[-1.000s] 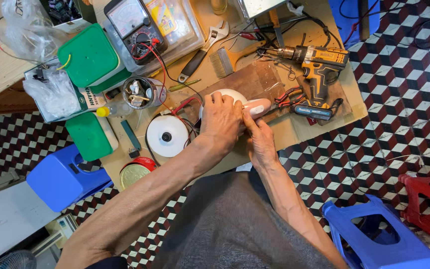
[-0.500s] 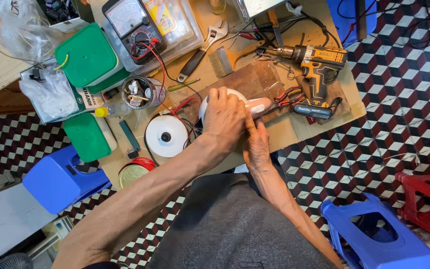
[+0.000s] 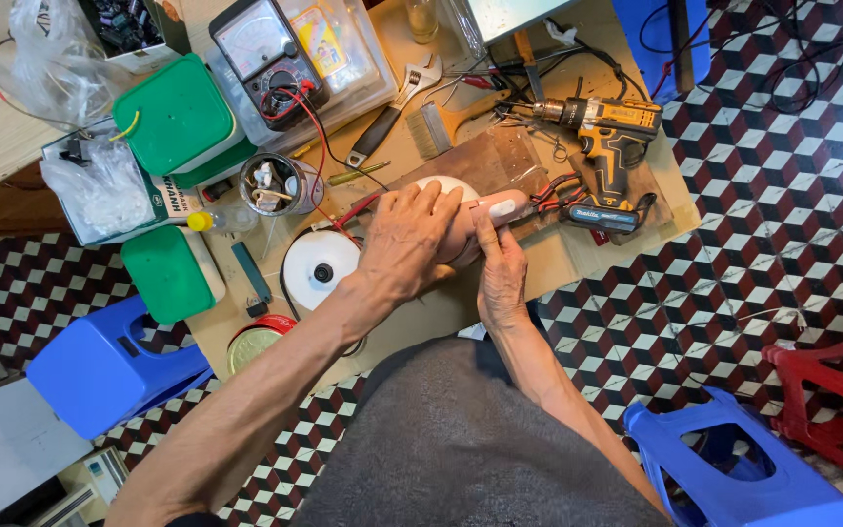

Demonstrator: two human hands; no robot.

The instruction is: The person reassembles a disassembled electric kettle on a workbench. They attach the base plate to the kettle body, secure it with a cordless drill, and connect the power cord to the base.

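Observation:
My left hand (image 3: 404, 237) lies flat over a round white and pink device (image 3: 461, 217) on a brown wooden board (image 3: 500, 156), pressing it down. My right hand (image 3: 501, 273) grips the device's pink handle end from the near side, thumb beside its white button. Red and black wires (image 3: 550, 188) run from the device toward a yellow and black cordless drill (image 3: 605, 146) lying just right of it. Most of the device is hidden under my left hand.
A white tape spool (image 3: 318, 267), a tin of small parts (image 3: 273, 183), green boxes (image 3: 180, 117), an analogue meter (image 3: 263, 51), an adjustable wrench (image 3: 392, 96) and a brush (image 3: 441, 123) crowd the low table. Blue stools (image 3: 100, 366) and a red stool (image 3: 831, 400) stand on the checkered floor.
My right hand has slid slightly along the handle while my left hand stays pressed on the device. The view has shifted a little.

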